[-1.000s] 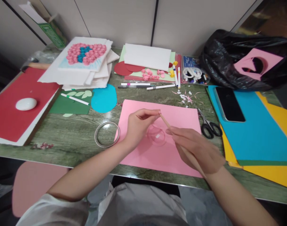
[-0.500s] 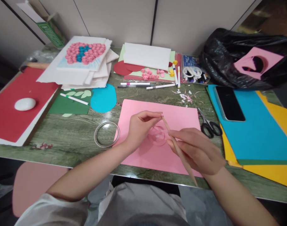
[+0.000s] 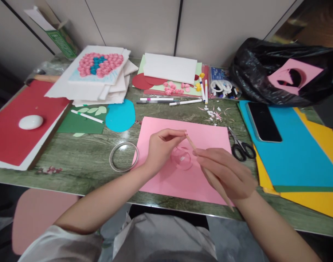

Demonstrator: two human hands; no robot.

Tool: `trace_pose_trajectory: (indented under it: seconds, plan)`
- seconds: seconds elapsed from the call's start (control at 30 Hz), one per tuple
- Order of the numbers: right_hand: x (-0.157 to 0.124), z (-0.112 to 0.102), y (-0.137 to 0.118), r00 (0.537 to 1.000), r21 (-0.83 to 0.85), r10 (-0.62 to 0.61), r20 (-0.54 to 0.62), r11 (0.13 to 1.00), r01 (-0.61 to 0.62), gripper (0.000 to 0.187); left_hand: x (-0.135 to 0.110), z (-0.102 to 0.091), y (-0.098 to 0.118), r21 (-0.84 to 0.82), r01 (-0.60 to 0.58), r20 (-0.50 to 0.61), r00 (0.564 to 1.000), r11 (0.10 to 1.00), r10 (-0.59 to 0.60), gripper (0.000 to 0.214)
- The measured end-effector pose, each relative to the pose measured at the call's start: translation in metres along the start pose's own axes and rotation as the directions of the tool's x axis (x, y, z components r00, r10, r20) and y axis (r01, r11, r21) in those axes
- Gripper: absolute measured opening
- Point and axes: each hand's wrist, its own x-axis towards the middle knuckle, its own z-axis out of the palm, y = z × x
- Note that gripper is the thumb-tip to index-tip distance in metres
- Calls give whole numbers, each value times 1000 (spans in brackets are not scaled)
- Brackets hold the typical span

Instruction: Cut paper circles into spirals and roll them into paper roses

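Observing remotely, I log a slim, pale wooden stick (image 3: 191, 142), tapered at its near end, held above the pink sheet (image 3: 161, 182). Long axis diagonal: far tip at my left hand (image 3: 162, 147), tail near-right. Right hand (image 3: 229, 174) clamped around shaft; left fingertips pinched on a pink scrap (image 3: 186, 133). Versus previous frame: shaft slants more sideways.

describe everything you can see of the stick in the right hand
The stick is thin, straight and pale tan, apparently wooden. It slants above the pink sheet, gripped by the right hand, which hides its middle. Its far end reaches the fingertips of the left hand; whether they pinch it is unclear. Its near end sticks out below the right hand and seems to taper.
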Motion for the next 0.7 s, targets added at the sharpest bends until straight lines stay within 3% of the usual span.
trace_pose_trajectory:
  seconds: [0.3,0.5,0.57,0.63,0.7]
  plan:
    - [-1,3,-1,990,56,136,-38,989,-134,44,-2,0,-1,-13,2,37,999,1000,-2,10]
    - [2,4,1,998,23,62,-2,998,-62,24,-3,2,-2,-2,19,39,999,1000,-19,8]
    - [4,4,-1,995,1,98,-12,995,-98,18,-3,2,-3,0,21,42,999,1000,-21,8]
    - [6,4,-4,986,-4,166,-12,986,-166,21,-3,2,-4,2,22,47,999,1000,-22,8]
    - [7,4,-5,990,-15,143,-13,990,-143,26,-3,2,-4,4,22,44,999,1000,-23,7]
